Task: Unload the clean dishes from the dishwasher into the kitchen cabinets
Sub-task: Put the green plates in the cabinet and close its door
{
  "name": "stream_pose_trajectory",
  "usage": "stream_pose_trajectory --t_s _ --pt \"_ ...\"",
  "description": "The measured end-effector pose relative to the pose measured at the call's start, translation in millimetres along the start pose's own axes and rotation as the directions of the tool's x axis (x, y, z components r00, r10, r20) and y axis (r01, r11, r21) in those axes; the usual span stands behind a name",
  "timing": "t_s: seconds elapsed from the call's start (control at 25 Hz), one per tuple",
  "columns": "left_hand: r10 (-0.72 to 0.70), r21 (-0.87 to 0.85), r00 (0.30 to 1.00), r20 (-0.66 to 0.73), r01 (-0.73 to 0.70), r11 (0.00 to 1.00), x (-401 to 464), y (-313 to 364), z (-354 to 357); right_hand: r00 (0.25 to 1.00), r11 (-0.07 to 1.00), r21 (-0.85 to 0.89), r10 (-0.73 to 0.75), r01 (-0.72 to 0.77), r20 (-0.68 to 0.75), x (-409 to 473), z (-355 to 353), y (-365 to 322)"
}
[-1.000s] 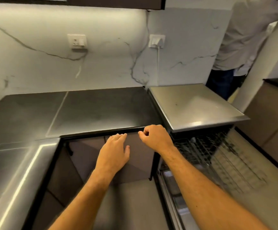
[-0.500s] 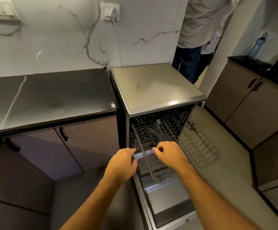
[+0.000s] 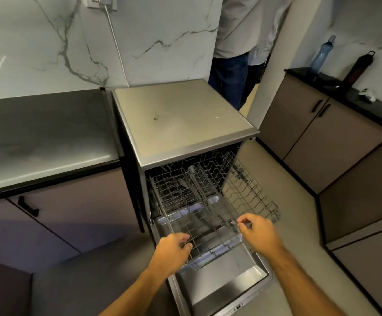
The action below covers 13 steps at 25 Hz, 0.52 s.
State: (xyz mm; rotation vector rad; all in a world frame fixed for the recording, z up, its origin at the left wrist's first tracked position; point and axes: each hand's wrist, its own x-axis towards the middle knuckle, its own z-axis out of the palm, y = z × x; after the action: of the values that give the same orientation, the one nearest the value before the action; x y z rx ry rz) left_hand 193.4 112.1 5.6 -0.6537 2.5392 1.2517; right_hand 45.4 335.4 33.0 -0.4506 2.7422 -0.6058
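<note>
A steel dishwasher (image 3: 180,119) stands open with its door (image 3: 226,279) folded down flat. Its wire upper rack (image 3: 206,201) is slid out over the door and I see no dishes in it. My left hand (image 3: 171,252) grips the rack's front left wire. My right hand (image 3: 260,231) pinches the front right wire. A second wire rack (image 3: 253,190) sticks out to the right, further back.
A dark countertop (image 3: 41,142) with brown cabinet doors (image 3: 66,208) below lies to the left. More brown cabinets (image 3: 317,137) line the right wall, with a blue bottle (image 3: 322,53) and a dark bottle (image 3: 358,67) on top. A person (image 3: 242,42) stands behind the dishwasher.
My view swung from the left countertop to the dishwasher. Both hands moved from the counter edge to the upper rack, took hold of its front wire and drew it out over the door.
</note>
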Motion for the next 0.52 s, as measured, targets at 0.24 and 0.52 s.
stream_pose_trajectory --t_s 0.24,0.52 --pt "-0.199 -0.231 0.98 0.03 0.2 0.952 29 28 33 0.972 0.997 -0.071 0.053 -0.037 0.231 45 12 61" --pt "-0.629 -0.873 0.758 0.171 0.413 0.261 58 55 130 0.931 0.996 0.071 0.015 -0.044 0.366 111 24 135"
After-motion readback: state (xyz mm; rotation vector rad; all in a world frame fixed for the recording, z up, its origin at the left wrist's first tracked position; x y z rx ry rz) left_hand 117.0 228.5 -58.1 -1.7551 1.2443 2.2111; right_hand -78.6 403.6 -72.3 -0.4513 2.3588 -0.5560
